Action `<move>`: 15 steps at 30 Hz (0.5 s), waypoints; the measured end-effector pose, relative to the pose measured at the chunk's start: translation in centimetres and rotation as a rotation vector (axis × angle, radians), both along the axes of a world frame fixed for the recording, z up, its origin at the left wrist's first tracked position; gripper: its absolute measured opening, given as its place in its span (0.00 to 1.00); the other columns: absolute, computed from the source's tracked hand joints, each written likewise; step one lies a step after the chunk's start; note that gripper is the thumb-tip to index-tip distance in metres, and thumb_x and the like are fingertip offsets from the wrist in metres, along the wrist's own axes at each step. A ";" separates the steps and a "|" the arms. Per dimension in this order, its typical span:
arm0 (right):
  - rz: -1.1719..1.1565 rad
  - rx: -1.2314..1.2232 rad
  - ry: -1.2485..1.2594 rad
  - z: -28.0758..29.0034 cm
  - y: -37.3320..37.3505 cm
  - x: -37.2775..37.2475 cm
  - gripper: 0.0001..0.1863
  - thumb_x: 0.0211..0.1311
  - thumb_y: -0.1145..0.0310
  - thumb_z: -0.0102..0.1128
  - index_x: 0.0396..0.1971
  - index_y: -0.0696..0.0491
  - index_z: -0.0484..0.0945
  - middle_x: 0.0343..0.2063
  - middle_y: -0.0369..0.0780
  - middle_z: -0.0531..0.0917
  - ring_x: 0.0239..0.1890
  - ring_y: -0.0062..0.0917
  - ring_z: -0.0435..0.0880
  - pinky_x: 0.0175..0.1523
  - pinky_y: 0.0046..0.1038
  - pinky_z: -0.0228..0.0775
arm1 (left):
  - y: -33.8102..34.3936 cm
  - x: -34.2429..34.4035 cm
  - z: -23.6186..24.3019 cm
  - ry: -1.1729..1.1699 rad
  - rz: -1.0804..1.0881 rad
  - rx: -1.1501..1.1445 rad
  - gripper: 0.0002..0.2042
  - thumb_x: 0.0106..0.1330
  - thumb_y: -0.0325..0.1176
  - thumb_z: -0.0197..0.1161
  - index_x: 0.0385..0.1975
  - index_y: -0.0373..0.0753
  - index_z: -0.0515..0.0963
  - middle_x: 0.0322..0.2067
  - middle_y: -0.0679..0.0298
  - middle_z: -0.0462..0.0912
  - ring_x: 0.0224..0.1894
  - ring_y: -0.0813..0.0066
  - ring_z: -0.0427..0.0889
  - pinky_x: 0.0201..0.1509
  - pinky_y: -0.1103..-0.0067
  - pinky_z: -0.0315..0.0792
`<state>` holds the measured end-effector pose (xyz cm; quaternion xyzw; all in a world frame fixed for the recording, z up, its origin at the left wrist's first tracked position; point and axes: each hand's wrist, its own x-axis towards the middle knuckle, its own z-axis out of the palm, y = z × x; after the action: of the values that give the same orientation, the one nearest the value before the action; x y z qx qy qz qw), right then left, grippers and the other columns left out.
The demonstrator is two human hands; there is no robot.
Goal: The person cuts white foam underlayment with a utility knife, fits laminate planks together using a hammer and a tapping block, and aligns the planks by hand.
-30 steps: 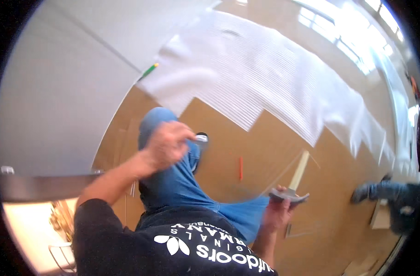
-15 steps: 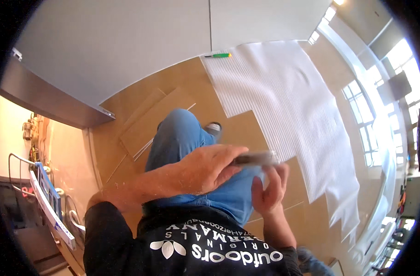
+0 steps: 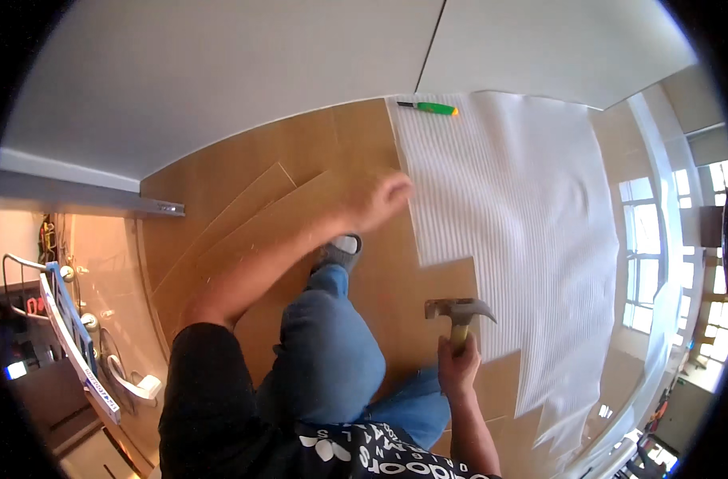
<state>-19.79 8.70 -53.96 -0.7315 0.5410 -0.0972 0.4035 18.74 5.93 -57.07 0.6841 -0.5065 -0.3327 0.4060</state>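
My left hand [image 3: 380, 199], slightly blurred, reaches forward over the wood-look floor planks [image 3: 356, 132], beside the edge of a white ribbed underlay sheet [image 3: 540, 199]; its fingers are curled, and whatever they may hold cannot be made out. My right hand [image 3: 458, 371] grips a claw hammer [image 3: 456, 310] by its pale handle, head uppermost, near a stepped plank edge. A green utility knife [image 3: 432, 108] with a yellow end lies on the upper part of the underlay. My bent, denim-clad leg is between my arms.
A grey wall or cabinet front [image 3: 284, 56] borders the floor ahead, with a metal rail [image 3: 85, 188] at its left. A blue-and-white tool [image 3: 77, 335] with wire frame and cables stands at the left. Rolled translucent sheeting [image 3: 659, 199] and window reflections are at the right.
My hands, together at the hammer half a second ago, are apart: the left has moved forward, and the right holds the hammer lower. The view has turned toward the wall and knife.
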 end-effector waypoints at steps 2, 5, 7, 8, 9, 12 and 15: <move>-0.025 0.071 0.073 -2.6 -1.5 2.1 0.17 0.64 0.67 0.70 0.49 0.58 0.78 0.22 0.42 0.82 0.23 0.24 0.80 0.33 0.29 0.75 | -2.0 7.7 -9.8 -0.222 -0.001 -0.066 0.10 0.74 0.36 0.60 0.42 0.35 0.79 0.36 0.54 0.84 0.40 0.53 0.83 0.47 0.64 0.77; -0.060 0.096 0.071 -5.3 -3.7 6.1 0.15 0.64 0.62 0.67 0.35 0.58 0.73 0.23 0.51 0.80 0.23 0.43 0.79 0.31 0.40 0.70 | -3.3 15.9 -21.6 -0.345 0.020 0.061 0.08 0.74 0.33 0.58 0.40 0.36 0.79 0.38 0.53 0.82 0.44 0.52 0.81 0.50 0.63 0.76; -0.029 0.170 0.158 -6.2 -6.4 8.3 0.16 0.63 0.61 0.68 0.36 0.58 0.74 0.23 0.52 0.80 0.24 0.42 0.79 0.31 0.42 0.71 | -7.4 18.4 -24.8 -0.329 0.029 0.085 0.08 0.74 0.33 0.58 0.40 0.36 0.79 0.40 0.53 0.81 0.46 0.51 0.80 0.52 0.63 0.75; -0.047 0.159 0.147 -6.3 -7.4 10.1 0.15 0.64 0.63 0.68 0.36 0.58 0.74 0.20 0.49 0.78 0.23 0.38 0.79 0.31 0.41 0.71 | -9.6 19.3 -26.1 -0.338 0.054 0.109 0.07 0.74 0.33 0.57 0.39 0.36 0.79 0.41 0.53 0.80 0.48 0.51 0.79 0.54 0.63 0.75; -0.067 0.158 0.172 -7.2 -8.2 11.1 0.15 0.64 0.63 0.68 0.36 0.58 0.74 0.20 0.49 0.78 0.23 0.38 0.79 0.31 0.41 0.71 | -11.5 20.2 -27.0 -0.313 0.034 0.105 0.07 0.74 0.33 0.57 0.39 0.36 0.79 0.41 0.53 0.80 0.48 0.51 0.79 0.54 0.63 0.75; -0.116 0.172 0.234 -12.0 -10.4 11.8 0.17 0.65 0.66 0.68 0.49 0.58 0.78 0.25 0.42 0.82 0.28 0.21 0.79 0.34 0.31 0.74 | -18.4 23.2 -28.7 -0.553 -0.030 -0.146 0.06 0.72 0.33 0.59 0.37 0.37 0.79 0.41 0.55 0.81 0.50 0.53 0.79 0.54 0.63 0.75; -0.224 0.270 0.243 -13.7 -12.2 16.9 0.18 0.65 0.65 0.68 0.50 0.57 0.78 0.24 0.41 0.81 0.27 0.22 0.79 0.34 0.31 0.73 | -22.2 25.6 -31.0 -0.788 -0.185 -0.268 0.05 0.69 0.33 0.61 0.36 0.39 0.79 0.40 0.58 0.80 0.51 0.56 0.79 0.56 0.63 0.75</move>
<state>-2.92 -3.49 -67.71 -0.6126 0.6716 0.0207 0.4162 44.38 -16.28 -88.07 0.6517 -0.7210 -0.0122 0.2353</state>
